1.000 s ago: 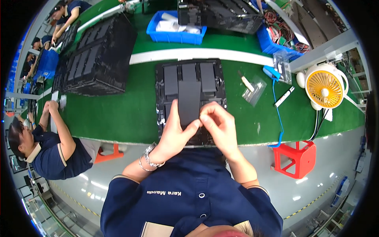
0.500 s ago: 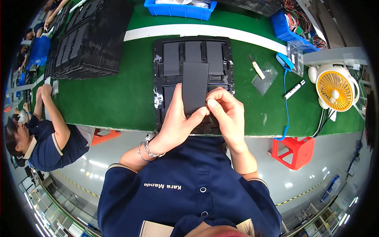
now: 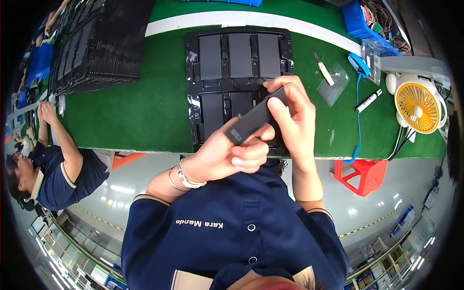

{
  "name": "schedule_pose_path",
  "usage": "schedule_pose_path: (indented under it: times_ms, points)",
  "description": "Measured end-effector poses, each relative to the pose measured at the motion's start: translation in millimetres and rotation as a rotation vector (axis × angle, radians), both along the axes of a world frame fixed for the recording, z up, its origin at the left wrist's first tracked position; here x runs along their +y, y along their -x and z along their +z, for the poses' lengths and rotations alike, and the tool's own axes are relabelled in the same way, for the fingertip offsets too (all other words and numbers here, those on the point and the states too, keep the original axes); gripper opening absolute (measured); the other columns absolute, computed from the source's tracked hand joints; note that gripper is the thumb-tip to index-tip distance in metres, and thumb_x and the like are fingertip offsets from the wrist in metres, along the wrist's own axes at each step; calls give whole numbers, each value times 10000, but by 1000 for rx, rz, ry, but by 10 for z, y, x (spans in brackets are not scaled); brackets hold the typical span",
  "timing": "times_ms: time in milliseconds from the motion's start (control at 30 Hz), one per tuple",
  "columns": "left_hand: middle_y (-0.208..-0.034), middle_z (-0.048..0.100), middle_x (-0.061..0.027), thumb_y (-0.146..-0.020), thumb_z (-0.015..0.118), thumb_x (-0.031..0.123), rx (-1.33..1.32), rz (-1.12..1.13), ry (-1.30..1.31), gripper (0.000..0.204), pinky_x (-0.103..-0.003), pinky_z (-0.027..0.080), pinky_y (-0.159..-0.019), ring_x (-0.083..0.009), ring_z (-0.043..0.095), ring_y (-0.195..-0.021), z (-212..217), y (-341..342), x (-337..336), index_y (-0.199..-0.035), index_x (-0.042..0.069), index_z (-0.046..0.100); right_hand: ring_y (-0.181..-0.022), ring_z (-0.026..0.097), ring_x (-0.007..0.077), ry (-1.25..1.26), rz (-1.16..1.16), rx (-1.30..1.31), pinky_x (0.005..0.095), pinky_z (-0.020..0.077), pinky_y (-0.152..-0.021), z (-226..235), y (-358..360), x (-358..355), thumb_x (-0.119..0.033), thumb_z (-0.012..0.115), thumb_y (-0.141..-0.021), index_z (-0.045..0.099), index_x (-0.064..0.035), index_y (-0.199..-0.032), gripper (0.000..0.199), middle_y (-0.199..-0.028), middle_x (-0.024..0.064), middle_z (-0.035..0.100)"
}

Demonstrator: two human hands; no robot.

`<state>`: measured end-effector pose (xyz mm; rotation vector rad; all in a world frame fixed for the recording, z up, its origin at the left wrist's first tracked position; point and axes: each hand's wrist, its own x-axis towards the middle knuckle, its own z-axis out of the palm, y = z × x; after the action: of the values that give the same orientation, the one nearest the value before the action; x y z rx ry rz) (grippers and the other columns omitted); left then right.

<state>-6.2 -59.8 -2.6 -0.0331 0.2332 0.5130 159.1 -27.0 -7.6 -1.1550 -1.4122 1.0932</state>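
Both my hands hold one flat black rectangular block [image 3: 254, 119], tilted over the front part of a black plastic tray [image 3: 209, 86]. My left hand [image 3: 234, 153] grips its lower left end, fingers curled beneath. My right hand [image 3: 296, 116] has the upper right end pinched, thumb on top. Small faint marks show near the block's lower end, too blurred to make out. In the tray's back row lie three similar black pieces [image 3: 240, 55]. More sit in the front row, partly hidden behind my hands.
Tall stacks of black trays [image 3: 104, 50] stand left. To the right are a craft knife [image 3: 324, 72], a clear plastic bag [image 3: 336, 91], a white marker [image 3: 369, 100], a blue clip [image 3: 358, 65] with cord and a fan [image 3: 418, 108]. A co-worker [image 3: 58, 162] sits left.
The block has gone from roughly upright in view to a slant, its upper end swung right. My right hand has moved from its lower corner to its upper end.
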Motion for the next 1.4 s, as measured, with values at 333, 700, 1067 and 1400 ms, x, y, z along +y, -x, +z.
schedule_pose_path:
  times_ms: [333, 700, 1067, 1400]
  points:
    - [-585, 325, 69, -1027, 315, 386, 80, 20, -110, 337, -195, 243, -470, -42, 308, -500, -113, -17, -50, -953, 95, 467, -641, 425, 82, -5, 14, -226, 218, 347, -565, 132, -146, -26, -151, 648, -859, 699, -12, -985, 195, -753, 9, 438]
    - [-876, 492, -25, -930, 556, 109, 1500, 566, -1057, 203, -235, 419, -676, -97, 480, -732, -182, 358, -2, -1117, 30, 545, -768, 586, 193, 150, 127, -433, 328, 470, -723, 85, -536, 150, -33, 573, -864, 632, -33, -1071, 215, -894, 85, 638]
    - [-920, 514, -26, -927, 567, 87, 1467, 526, -988, 213, -240, 440, -705, -95, 493, -768, -311, 443, 10, -1130, 27, 548, -1282, 404, 360, -341, 544, -963, 477, 344, -1052, 73, 36, -99, -248, 807, -626, 508, -31, -1259, 732, -1370, 171, 437]
    - [-905, 682, -94, -1037, 362, 339, 934, 133, -806, 365, -238, 480, -681, -132, 658, -856, -83, 507, -40, -1041, 32, 558, -947, 663, 266, -859, 321, -859, 466, 487, -938, 119, 19, 23, -154, 720, -724, 585, -33, -788, 192, -944, 135, 686]
